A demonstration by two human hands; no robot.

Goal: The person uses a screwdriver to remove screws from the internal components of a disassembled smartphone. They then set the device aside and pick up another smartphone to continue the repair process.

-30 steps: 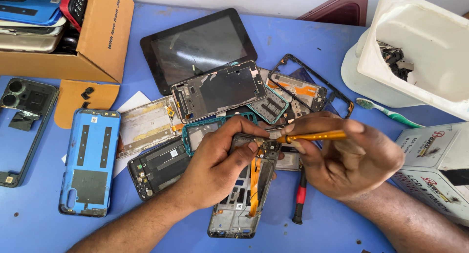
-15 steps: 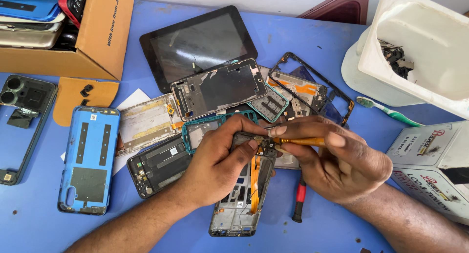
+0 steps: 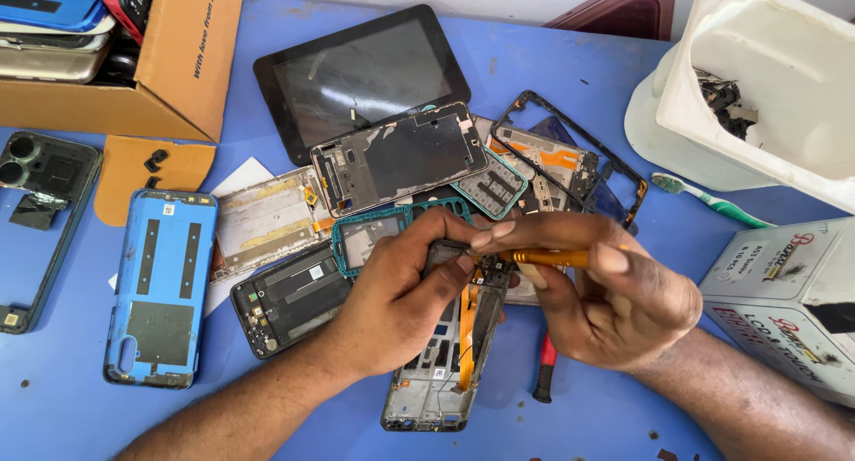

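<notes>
- Blue table [image 3: 570,78]: worktop, crowded with stripped phone parts across the middle.
- White plastic tub [image 3: 757,96], far right: holds dark scrap bits. A white printed carton [image 3: 784,292] stands below it, and a green-and-white toothbrush [image 3: 708,198] lies between them.
- Cardboard box [image 3: 169,78], top left: stacked handsets inside.
- Black tablet [image 3: 361,73]: screen up, behind the pile of frames.
- Blue back cover [image 3: 160,287]: lies inside up, left of the hands and well apart from them.
- Phone chassis [image 3: 445,363]: the piece being worked on. It lies on the table in front of the person, top end under both hands, with an orange flex ribbon [image 3: 465,323] running down its middle.
- Left hand [image 3: 401,292]: fingers and thumb closed on the chassis's upper edge, pinning it down.
- Right hand [image 3: 614,292]: clamped round a yellow-handled tool [image 3: 548,258], held nearly level, tip at the chassis top beside the left thumb. The tip itself is hidden, so I cannot tell what it touches.
- Step, my reading: prying or unscrewing a small part at the head of the chassis, near the ribbon's upper end.
- Next move calls for: fine tip control, steady downward hold from the left hand, light force so the ribbon does not tear.
- Red-handled tool [image 3: 545,367]: lies on the table under the right wrist, just beside the chassis.
</notes>
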